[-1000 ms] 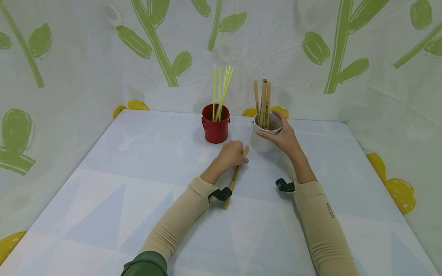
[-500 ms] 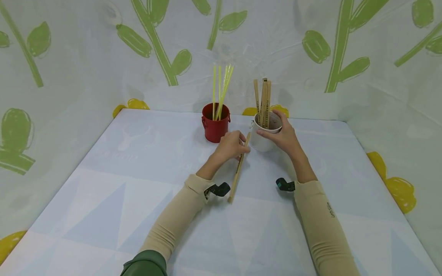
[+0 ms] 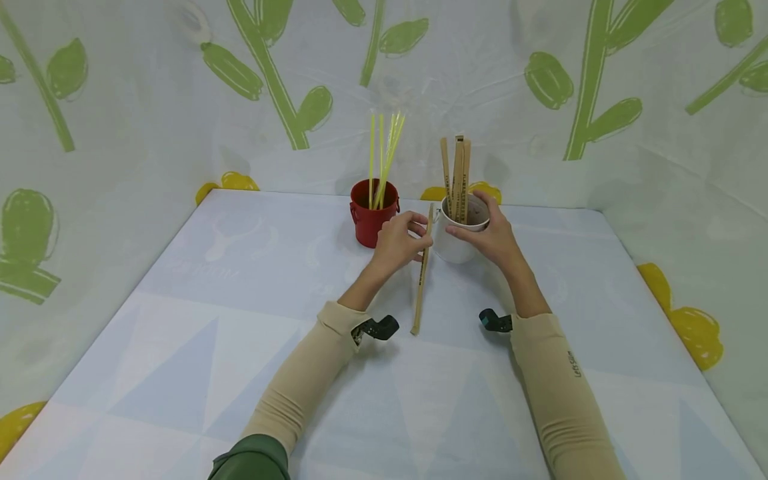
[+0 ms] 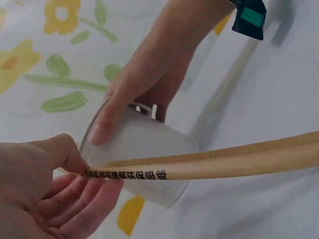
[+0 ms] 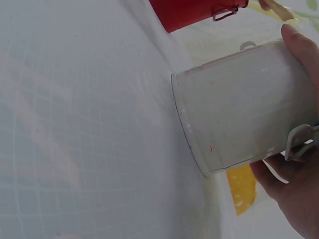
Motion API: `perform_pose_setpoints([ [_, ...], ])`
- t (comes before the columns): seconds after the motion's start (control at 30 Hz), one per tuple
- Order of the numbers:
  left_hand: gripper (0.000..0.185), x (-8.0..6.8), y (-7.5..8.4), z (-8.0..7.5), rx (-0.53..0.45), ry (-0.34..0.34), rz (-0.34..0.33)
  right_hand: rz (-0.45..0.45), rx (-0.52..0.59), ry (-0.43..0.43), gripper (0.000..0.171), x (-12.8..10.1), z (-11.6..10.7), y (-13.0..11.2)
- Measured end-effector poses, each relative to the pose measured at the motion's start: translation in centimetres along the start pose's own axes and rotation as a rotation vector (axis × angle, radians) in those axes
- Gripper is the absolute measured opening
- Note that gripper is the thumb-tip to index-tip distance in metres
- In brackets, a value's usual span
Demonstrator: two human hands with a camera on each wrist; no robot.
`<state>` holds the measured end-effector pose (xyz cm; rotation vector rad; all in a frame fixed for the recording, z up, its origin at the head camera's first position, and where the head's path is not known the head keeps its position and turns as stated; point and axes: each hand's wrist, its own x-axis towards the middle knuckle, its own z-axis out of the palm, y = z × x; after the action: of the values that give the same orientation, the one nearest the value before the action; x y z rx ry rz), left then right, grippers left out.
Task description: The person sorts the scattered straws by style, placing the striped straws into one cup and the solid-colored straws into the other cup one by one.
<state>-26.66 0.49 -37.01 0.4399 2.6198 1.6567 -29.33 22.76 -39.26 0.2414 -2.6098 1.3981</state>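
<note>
My left hand (image 3: 397,245) pinches a long stick in a brown printed paper wrapper (image 3: 421,287) near its upper end, between thumb and fingers. The stick stands tilted, its top beside the left rim of a white bucket (image 3: 450,245). In the left wrist view, dark lettering runs along the wrapper (image 4: 224,162); what is inside is hidden. My right hand (image 3: 497,241) grips the white bucket at its rim, with the thumb in front and fingers behind. Several similar wrapped sticks (image 3: 459,180) stand upright in that bucket.
Left of the white bucket is a red bucket (image 3: 375,230) holding several yellow straws or rods (image 3: 384,163). Both stand near the back of the table (image 3: 240,347), whose pale cloth has blue triangles. Behind rises a white wall cover with green leaf prints (image 3: 549,83).
My left hand has moved up and away from me, lifting the wrapped stick and turning it more upright beside the white bucket. The right hand and both buckets have stayed in place.
</note>
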Motion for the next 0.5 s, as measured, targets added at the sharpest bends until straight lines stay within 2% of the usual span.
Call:
perform_pose_setpoints([
  [0.3,0.035,0.7,0.8,-0.1,-0.161,0.043,0.115,-0.021,0.004,0.016,0.097,0.1,-0.2,0.2],
  [0.5,0.034,1.6,2.6,-0.7,-0.183,0.099,0.217,-0.020,0.002,0.015,0.097,0.0,0.0,0.1],
])
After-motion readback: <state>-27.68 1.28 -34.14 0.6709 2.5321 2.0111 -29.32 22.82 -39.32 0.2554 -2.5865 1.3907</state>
